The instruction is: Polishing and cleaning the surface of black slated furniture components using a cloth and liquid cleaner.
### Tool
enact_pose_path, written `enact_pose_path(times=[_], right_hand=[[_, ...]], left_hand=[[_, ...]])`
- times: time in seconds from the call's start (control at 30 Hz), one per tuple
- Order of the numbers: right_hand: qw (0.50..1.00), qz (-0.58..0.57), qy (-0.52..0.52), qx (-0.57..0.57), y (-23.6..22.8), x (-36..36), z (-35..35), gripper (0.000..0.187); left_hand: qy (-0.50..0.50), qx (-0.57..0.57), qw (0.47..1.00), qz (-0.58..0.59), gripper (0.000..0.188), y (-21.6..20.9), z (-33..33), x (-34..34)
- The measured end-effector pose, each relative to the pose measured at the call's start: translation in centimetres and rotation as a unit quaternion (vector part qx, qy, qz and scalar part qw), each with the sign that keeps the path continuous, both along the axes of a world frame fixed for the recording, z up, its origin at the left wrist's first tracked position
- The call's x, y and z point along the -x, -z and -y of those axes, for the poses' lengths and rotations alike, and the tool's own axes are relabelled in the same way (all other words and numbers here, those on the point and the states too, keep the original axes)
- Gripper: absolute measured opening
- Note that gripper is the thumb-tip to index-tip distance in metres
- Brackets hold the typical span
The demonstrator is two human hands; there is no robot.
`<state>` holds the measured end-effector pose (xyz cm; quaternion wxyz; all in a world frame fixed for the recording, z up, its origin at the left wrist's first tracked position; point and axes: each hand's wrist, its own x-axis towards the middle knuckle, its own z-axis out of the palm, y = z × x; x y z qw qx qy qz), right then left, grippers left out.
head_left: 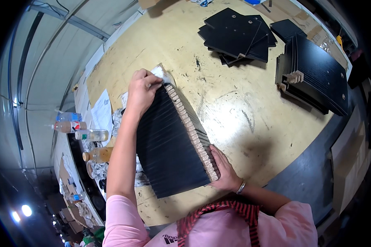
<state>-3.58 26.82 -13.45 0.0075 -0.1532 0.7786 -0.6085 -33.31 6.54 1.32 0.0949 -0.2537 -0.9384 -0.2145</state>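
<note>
A long row of black boards stands pressed together on the table, with a strip of raw brown board edges along its upper right side. At its far end is my left hand, its fingers pinched together over the corner. What they hold is too small to make out; a white, cloth-like piece lies right beside the fingertips. My right hand grips the near right corner of the row, fingers laid along its side and thumb round the end.
Pale wooden table bears dark scuffs. Loosely stacked black boards lie at the far right, with another leaning stack beyond. To the left are plastic bottles, a paper sheet and crumpled white material.
</note>
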Motion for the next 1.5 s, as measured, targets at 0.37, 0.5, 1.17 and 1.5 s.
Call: enact_pose_path(times=[0.37,0.5,1.17,1.5], right_hand=[[0.999,-0.041,0.014,0.006,0.5,0.1,0.3,0.120],[0.999,-0.032,0.011,0.003,0.0,0.0,0.1,0.119],[0.945,0.212,0.040,0.245,1.7,-1.5,1.3,0.097],[0.979,0.165,0.073,0.098,6.7,-1.9,-2.2,0.054]], left_hand=[[0.013,0.021,0.999,0.034,0.023,-0.9,-0.5,-5.5],[0.098,0.011,0.993,0.068,0.022,-2.5,-2.5,-12.4],[-0.260,-0.342,0.898,0.097,0.022,-0.1,11.1,-30.5],[-0.632,-0.136,0.755,-0.111,0.018,10.2,40.9,-38.8]])
